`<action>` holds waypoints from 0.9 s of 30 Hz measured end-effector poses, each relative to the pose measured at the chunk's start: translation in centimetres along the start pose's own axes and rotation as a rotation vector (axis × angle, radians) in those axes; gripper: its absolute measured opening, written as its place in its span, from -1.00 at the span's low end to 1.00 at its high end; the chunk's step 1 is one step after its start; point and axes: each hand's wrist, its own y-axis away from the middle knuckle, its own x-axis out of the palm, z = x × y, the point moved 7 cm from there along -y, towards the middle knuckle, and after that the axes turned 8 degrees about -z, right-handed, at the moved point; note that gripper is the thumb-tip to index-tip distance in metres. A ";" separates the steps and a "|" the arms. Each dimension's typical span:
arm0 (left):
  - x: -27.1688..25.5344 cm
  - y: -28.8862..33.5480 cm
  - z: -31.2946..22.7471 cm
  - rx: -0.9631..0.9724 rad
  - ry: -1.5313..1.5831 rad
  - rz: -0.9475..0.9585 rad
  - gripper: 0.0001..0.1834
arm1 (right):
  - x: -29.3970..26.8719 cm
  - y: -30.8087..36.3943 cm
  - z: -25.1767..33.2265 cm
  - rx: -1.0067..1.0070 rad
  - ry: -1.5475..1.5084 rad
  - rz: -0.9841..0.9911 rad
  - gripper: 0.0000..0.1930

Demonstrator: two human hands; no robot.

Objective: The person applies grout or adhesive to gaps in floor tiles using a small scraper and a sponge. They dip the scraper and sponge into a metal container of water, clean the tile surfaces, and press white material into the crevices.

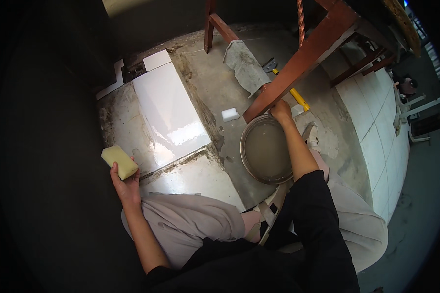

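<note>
My left hand [127,186] is closed round a pale yellow sponge [119,161], holding it up at the left beside the tiles. To the right, my right hand [281,111] is at the far rim of a round basin [244,163] with its fingers curled down; the fingertips are partly hidden. Murky grey-brown water [266,149] fills much of the basin. Between my hands, a glossy white tile [168,105] lies on the floor, with wet streaks and dirty mortar along its edges. Nearer to me is another pale tile [193,180].
A reddish-brown frame leg [300,61] slants down close to the basin, with a grey cloth [244,66] over its crossbar. A yellow-handled tool [298,97] lies behind the leg. A small white block [230,115] sits left of the basin. Cut tile pieces [157,60] lie at the wall.
</note>
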 end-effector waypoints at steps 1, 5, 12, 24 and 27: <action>0.1 -0.1 0.1 -0.004 -0.002 -0.004 -0.40 | -0.4 0.3 0.2 -0.001 -0.028 0.002 -0.85; -0.6 0.1 -0.5 0.004 -0.016 -0.016 -0.40 | -4.1 3.0 1.3 0.031 -0.341 -0.266 -0.82; -0.3 0.1 -0.4 0.008 -0.019 0.006 -0.39 | -6.9 5.4 -8.2 0.241 -0.236 -0.638 -0.26; 0.4 0.1 -0.3 0.015 -0.022 -0.010 -0.41 | -6.8 3.8 -9.7 0.186 -0.566 -0.634 -0.40; -1.0 0.2 -0.9 0.020 -0.023 -0.015 -0.42 | -8.2 9.2 -5.8 0.108 -1.058 -0.630 -0.61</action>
